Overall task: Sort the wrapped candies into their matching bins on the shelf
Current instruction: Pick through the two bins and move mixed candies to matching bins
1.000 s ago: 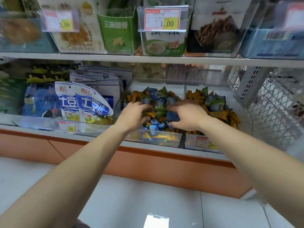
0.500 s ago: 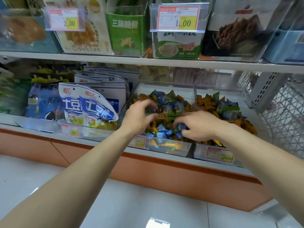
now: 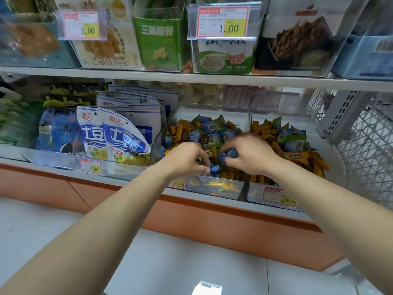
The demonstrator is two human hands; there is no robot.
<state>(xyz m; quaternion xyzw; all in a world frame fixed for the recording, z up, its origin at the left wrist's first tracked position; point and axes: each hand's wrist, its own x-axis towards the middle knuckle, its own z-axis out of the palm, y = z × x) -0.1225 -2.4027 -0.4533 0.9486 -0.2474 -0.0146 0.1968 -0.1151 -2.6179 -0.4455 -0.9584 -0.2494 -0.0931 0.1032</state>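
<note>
Blue candies sat pinched in the right hand; the left hand curled, hold unclear. Picking stage, I judged; next, moving them where they belong.

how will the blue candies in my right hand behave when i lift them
Probably light: the right hand holds a few blue candies at once. Their glossy wrappers look slippery, so some may slip the grip. The loose heap likely shifts.
</note>
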